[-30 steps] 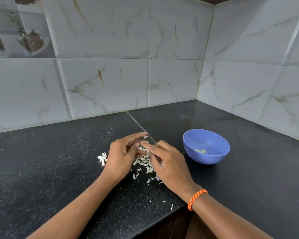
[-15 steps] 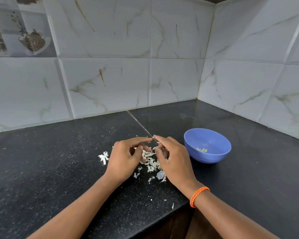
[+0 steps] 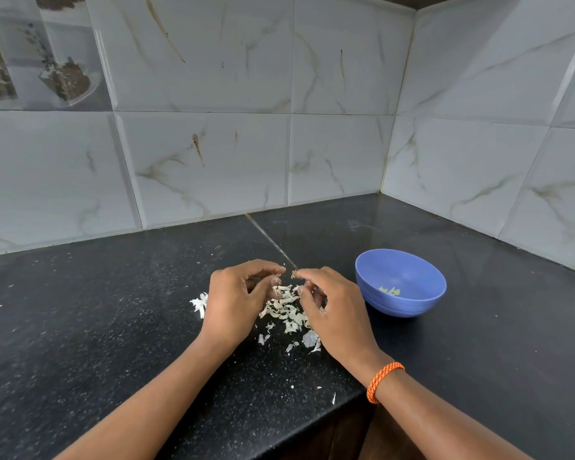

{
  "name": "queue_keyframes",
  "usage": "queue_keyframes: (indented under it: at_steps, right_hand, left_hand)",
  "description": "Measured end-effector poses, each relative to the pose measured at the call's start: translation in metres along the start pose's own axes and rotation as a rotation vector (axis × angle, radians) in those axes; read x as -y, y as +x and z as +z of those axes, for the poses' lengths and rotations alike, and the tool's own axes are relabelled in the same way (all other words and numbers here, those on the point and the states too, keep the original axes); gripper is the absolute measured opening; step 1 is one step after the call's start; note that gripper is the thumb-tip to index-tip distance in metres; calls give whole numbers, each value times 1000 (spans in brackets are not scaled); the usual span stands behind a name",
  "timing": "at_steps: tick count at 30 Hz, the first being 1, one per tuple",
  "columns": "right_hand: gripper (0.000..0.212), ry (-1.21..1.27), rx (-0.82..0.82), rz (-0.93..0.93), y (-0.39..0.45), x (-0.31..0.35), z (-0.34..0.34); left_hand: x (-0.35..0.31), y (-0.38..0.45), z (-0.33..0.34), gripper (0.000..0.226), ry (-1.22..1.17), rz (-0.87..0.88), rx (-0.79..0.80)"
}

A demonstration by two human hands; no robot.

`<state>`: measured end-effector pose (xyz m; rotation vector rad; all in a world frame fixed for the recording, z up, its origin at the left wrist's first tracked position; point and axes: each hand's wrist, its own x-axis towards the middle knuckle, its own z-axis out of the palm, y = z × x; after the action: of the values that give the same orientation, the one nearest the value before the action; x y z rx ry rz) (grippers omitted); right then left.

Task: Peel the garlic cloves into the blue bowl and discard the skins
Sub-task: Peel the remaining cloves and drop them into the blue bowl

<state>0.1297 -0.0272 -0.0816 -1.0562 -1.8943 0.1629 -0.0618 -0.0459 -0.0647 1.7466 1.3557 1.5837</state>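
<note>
Hands hover over garlic skins (image 3: 286,310) near the countertop's (image 3: 113,327) front edge: left hand (image 3: 236,303) curled, contents indiscernible; right hand (image 3: 332,313) pinching a skin fragment (image 3: 293,274). Blue bowl (image 3: 400,282), holding peeled pieces (image 3: 389,290), sits right of both.

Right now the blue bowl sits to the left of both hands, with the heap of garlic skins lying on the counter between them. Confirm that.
Not quite. In the head view the blue bowl sits to the right of both hands, beside the right hand, not to the left of the left hand. The rest holds: the garlic skins lie heaped on the counter between the hands.
</note>
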Motion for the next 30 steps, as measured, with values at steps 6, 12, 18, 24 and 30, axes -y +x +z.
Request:
queue_keyframes:
  at_steps: [6, 12, 18, 24, 30]
  right_hand:
    - [25, 61, 13, -38, 0, -2, 2]
    - [24, 87, 25, -68, 0, -3, 2]
    - [19, 54, 15, -64, 0, -3, 2]
    - [20, 96, 36, -83, -1, -1, 1]
    - [17, 111, 42, -97, -1, -2, 2]
  left_hand:
    - [4, 1, -2, 41, 81, 93, 64]
    - [2, 2, -2, 48, -78, 52, 138]
    - [8, 2, -1, 43, -20, 58, 124]
    - [6, 2, -1, 44, -35, 60, 128]
    - [5, 3, -2, 41, -8, 46, 121]
